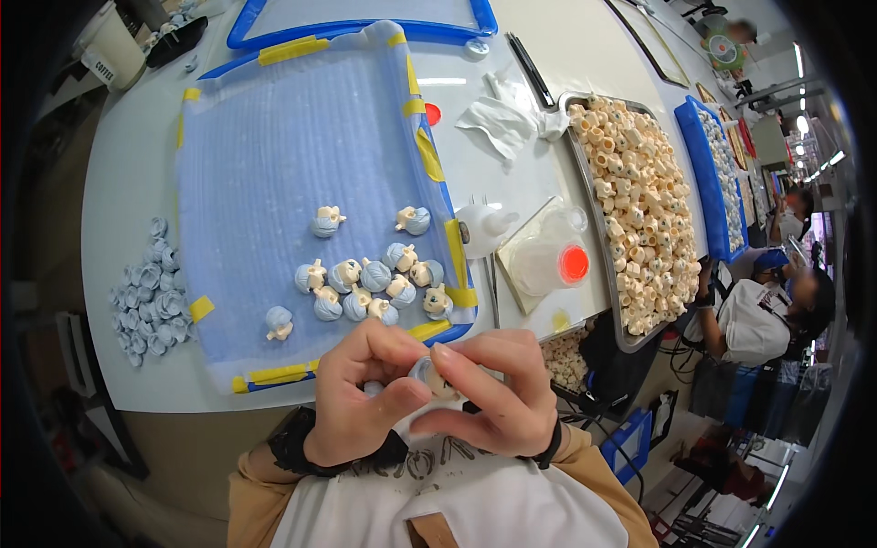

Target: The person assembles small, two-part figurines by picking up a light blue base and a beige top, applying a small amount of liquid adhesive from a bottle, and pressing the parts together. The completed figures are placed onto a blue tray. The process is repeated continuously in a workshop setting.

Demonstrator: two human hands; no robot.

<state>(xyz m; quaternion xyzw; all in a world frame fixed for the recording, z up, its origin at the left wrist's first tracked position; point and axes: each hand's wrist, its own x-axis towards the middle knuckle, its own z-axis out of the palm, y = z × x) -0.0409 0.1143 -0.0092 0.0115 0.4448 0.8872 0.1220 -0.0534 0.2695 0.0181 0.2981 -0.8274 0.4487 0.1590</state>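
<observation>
We hold one small cream-and-blue piece between both hands, close to the body and just below the near edge of the white table. The left hand is closed, its thumb and bent fingers pinching the piece from the left. The right hand is also closed, its fingertips gripping the same piece from the right and above. Most of the piece is hidden by the fingers, so we cannot tell its exact shape.

Just beyond the hands lies a blue mat edged with yellow tape strips. On its near part, directly ahead of the hands, sits a cluster of finished pieces, each a blue cap joined to a cream body. Two more lie slightly farther out, and one lies apart, ahead of the left hand.

Well to the left of the left hand, a heap of loose blue caps rests on the table. Ahead of the right hand stand a small white squeeze bottle and a clear container with a red lid. To the right of the right hand, a long metal tray holds many cream bodies. Farther out lies a crumpled white cloth.

Far to the right, other people sit at the same table.
</observation>
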